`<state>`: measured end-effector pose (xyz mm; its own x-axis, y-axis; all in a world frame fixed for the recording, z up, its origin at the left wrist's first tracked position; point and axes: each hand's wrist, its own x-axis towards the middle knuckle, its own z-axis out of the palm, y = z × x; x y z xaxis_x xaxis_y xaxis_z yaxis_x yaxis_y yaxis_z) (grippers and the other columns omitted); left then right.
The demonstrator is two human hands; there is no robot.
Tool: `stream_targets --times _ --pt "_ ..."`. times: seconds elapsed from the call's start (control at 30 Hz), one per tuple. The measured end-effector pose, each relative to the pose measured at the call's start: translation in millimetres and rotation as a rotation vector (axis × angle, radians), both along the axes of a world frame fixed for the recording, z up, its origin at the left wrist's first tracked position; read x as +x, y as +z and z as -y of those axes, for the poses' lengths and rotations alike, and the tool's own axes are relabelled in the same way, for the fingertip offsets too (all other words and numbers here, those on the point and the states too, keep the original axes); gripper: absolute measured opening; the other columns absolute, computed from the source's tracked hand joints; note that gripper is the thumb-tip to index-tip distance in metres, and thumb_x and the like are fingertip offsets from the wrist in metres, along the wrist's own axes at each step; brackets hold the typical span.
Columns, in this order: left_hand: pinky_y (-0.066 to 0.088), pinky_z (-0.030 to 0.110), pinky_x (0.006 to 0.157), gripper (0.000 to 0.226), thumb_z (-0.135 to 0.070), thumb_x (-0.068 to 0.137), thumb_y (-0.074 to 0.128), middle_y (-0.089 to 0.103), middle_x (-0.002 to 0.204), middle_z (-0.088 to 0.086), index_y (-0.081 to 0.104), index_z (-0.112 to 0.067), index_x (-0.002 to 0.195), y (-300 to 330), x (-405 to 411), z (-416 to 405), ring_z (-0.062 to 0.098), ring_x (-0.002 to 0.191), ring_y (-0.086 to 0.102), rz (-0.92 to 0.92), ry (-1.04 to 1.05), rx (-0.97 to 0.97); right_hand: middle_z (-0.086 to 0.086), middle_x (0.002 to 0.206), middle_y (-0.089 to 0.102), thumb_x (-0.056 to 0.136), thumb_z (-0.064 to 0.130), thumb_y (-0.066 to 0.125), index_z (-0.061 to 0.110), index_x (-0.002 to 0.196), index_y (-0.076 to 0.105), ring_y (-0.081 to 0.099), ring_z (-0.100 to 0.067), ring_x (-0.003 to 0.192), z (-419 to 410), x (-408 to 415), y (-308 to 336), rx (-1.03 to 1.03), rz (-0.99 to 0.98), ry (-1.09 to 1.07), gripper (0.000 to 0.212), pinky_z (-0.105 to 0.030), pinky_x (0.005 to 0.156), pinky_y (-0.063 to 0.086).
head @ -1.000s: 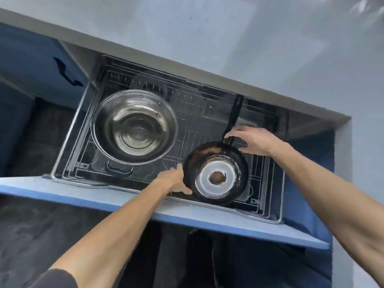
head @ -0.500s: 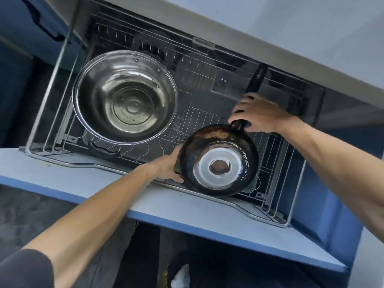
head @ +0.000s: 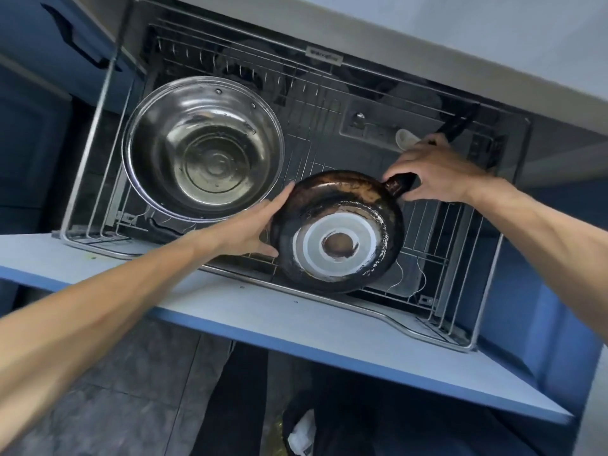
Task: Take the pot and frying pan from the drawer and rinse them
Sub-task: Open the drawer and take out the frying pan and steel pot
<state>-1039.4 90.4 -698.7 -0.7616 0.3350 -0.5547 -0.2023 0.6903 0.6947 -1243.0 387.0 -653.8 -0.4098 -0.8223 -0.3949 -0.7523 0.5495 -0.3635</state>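
A blackened frying pan (head: 335,232) is upside down over the right half of the open wire-rack drawer (head: 460,264), its pale round base facing me. My right hand (head: 437,174) is closed around the pan's dark handle near the bowl. My left hand (head: 260,228) presses against the pan's left rim, fingers spread along its edge. A shiny steel pot (head: 204,149) rests open side up in the left half of the drawer, with a black handle poking out beneath it toward the front.
The drawer's blue front panel (head: 296,320) runs across below the pan. A grey countertop edge (head: 427,51) overhangs the drawer at the back. A blue cabinet door with a black handle (head: 75,44) is at upper left. Dark floor tiles lie below.
The pan has lifted and shifted slightly toward the drawer front. My right hand has closed further down the handle, and my left hand has slid up along the pan's left rim.
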Motion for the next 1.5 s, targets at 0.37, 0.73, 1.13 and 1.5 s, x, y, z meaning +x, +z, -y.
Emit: stream_targets --times 0.37,0.73,1.13,1.5 --pt "0.039 0.013 0.101 0.117 -0.031 0.06 0.088 0.039 0.136 -0.003 0.011 -0.04 0.147 53 -19 30 0.009 0.117 0.047 -0.066 0.059 0.094 0.026 0.091 0.068 0.064 0.047 0.077 0.047 0.092 0.061 0.06 0.007 0.089 -11 9 33 -0.083 0.336 -0.253 0.032 -0.012 0.089 0.042" --pt "0.013 0.002 0.109 0.126 -0.048 0.053 0.085 0.012 0.15 -0.023 0.002 -0.041 0.147 173 -26 96 -0.015 0.137 0.007 -0.154 -0.198 0.041 0.022 0.093 0.07 0.062 0.011 0.085 0.033 0.095 0.069 0.064 0.006 0.084 3 73 132 -0.241 0.481 -0.544 0.043 -0.005 0.078 0.043" --pt "0.034 0.014 0.106 0.069 -0.046 0.077 0.071 0.037 0.139 -0.031 0.04 -0.042 0.138 315 -58 161 -0.001 0.13 0.041 -0.698 0.036 0.118 0.007 0.098 0.075 0.065 0.03 0.077 0.032 0.1 0.071 0.067 -0.005 0.093 52 32 315 -0.285 0.567 -0.685 0.035 -0.015 0.082 0.051" --pt "0.057 0.024 0.08 0.053 -0.017 0.092 0.059 0.066 0.103 -0.005 0.042 -0.048 0.132 311 -158 195 0.011 0.079 0.07 -0.611 0.623 0.118 -0.005 0.083 0.072 0.075 0.034 0.074 0.04 0.116 0.04 0.06 -0.021 0.059 126 -69 300 -0.299 0.3 -0.551 0.054 -0.034 0.06 0.051"
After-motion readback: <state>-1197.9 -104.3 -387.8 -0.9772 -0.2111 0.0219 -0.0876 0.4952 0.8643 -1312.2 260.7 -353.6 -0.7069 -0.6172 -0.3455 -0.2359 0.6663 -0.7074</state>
